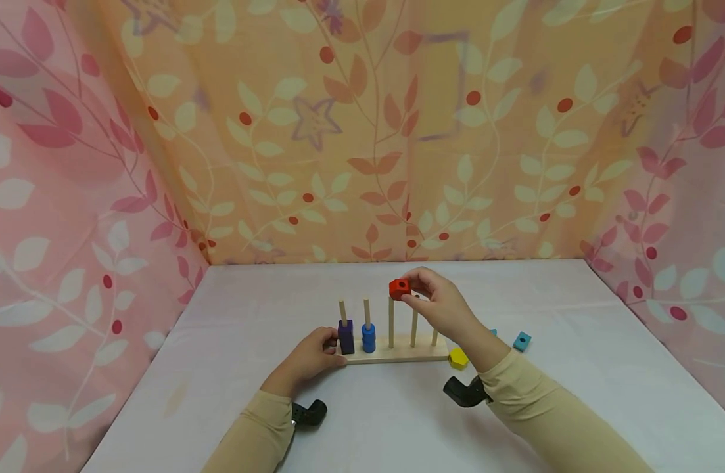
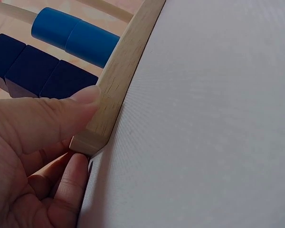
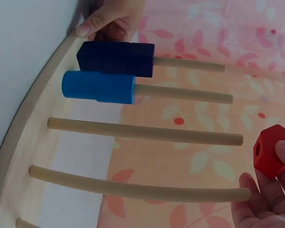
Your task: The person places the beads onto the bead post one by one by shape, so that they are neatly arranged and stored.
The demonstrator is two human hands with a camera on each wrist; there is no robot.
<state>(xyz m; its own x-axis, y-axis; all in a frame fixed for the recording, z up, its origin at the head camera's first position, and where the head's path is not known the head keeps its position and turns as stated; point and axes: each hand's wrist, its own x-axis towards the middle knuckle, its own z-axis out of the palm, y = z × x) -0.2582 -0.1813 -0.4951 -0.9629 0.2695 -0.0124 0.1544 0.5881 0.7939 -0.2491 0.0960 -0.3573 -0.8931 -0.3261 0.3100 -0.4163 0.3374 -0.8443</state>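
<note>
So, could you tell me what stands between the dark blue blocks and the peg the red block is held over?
In the head view, one peg with light blue rounds stands between the dark blue blocks and that bare peg.

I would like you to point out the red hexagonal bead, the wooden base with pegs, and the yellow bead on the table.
red hexagonal bead [image 1: 399, 288]: head view, its front face beside the hole.
wooden base with pegs [image 1: 397, 356]: head view, bare front edge.
yellow bead [image 1: 458, 359]: head view, its top face.

yellow block, 2 teal blocks, leafy curtain bkgd
</note>
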